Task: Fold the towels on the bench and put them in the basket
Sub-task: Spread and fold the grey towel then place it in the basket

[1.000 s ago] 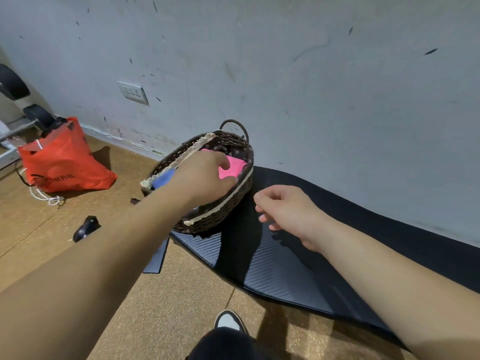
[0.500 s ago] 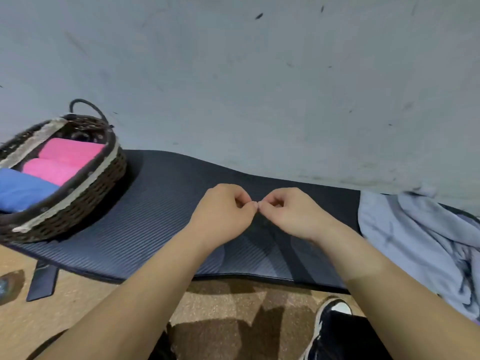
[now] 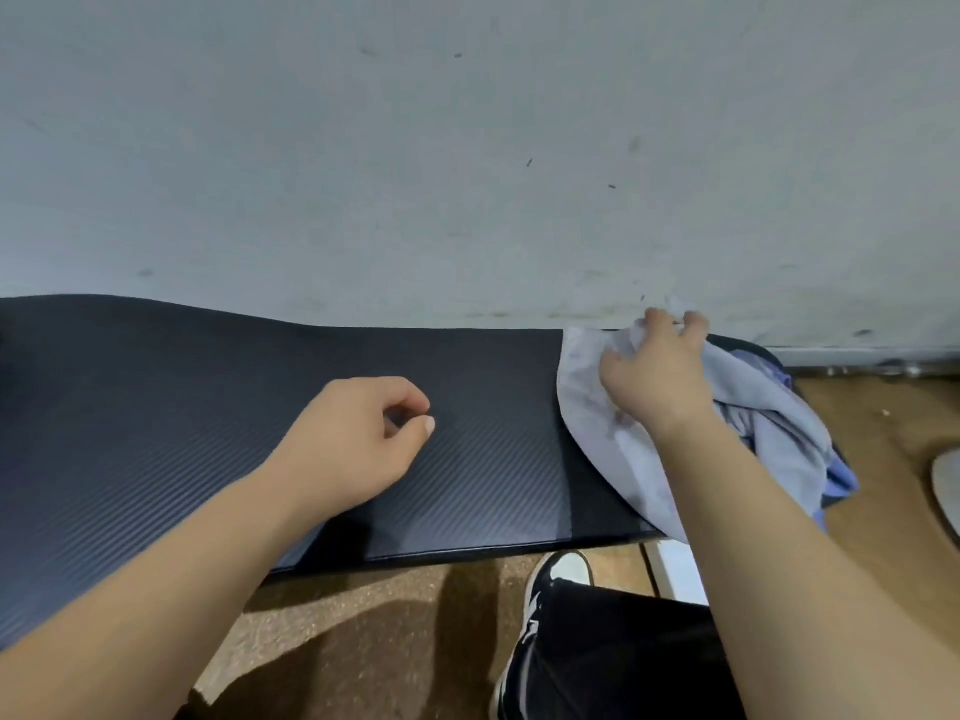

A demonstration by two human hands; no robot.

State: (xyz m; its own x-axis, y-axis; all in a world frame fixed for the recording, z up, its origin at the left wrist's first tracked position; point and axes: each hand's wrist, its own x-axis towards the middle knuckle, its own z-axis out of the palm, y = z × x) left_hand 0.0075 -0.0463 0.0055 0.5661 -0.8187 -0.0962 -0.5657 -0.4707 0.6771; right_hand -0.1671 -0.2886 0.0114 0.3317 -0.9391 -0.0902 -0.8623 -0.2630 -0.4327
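I see my right hand (image 3: 657,376) at the right of the frame, above centre, its fingers (image 3: 658,320) curled into the far upper edge of a pale lavender towel (image 3: 592,423) and gripping a bunch of it close to the wall (image 3: 467,148). The towel lies crumpled over the right end of the desk (image 3: 156,407), a dark ribbed padded surface that runs from the left edge of the frame to the right of centre; part of the cloth spills over the desk's right end and hangs toward the floor (image 3: 893,423). A bluer fold (image 3: 839,480) shows at the pile's lower right, though I cannot tell whether it is a second towel or the same one.

My left hand (image 3: 358,439) hovers over the bare middle of the desk, near centre frame, loosely closed with thumb and forefinger nearly meeting, holding nothing. It sits well apart from the towel.

At the bottom of the frame, right of centre, I see a dark trouser leg (image 3: 613,657) and a black-and-white shoe (image 3: 563,571) on the cork-coloured floor.
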